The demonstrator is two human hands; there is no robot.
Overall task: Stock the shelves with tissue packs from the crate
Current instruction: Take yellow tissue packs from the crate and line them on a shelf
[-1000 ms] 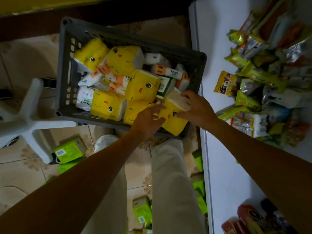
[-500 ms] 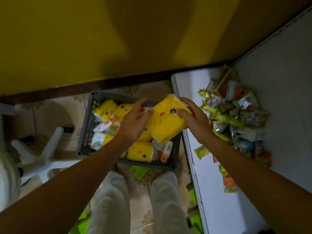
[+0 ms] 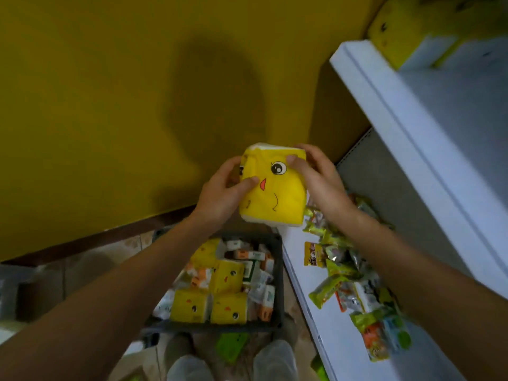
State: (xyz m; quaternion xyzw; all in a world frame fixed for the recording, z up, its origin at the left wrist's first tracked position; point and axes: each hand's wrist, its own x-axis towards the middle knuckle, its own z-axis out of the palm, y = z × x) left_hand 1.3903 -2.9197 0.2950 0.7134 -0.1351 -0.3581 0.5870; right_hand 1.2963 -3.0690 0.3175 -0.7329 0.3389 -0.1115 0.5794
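Note:
A yellow tissue pack [image 3: 275, 193] with a cartoon face is held up in front of the yellow wall, well above the crate. My left hand [image 3: 222, 191] grips its left side and my right hand [image 3: 316, 174] grips its right side, thumb on the front. Below, on the floor, the dark grey crate [image 3: 279, 284] holds several more yellow tissue packs [image 3: 228, 309] and small white and orange packs. Another yellow tissue pack [image 3: 398, 31] lies on the upper white shelf [image 3: 412, 111] at the top right.
The lower white shelf [image 3: 316, 312] to the right of the crate carries a heap of snack packets [image 3: 357, 284]. A green box [image 3: 231, 347] lies on the tiled floor between my legs. The yellow wall [image 3: 110, 105] stands straight ahead.
Both hands have lifted the yellow tissue pack out of the crate and raised it high above it, turning it upright. My view has tilted up, bringing the upper shelf into sight.

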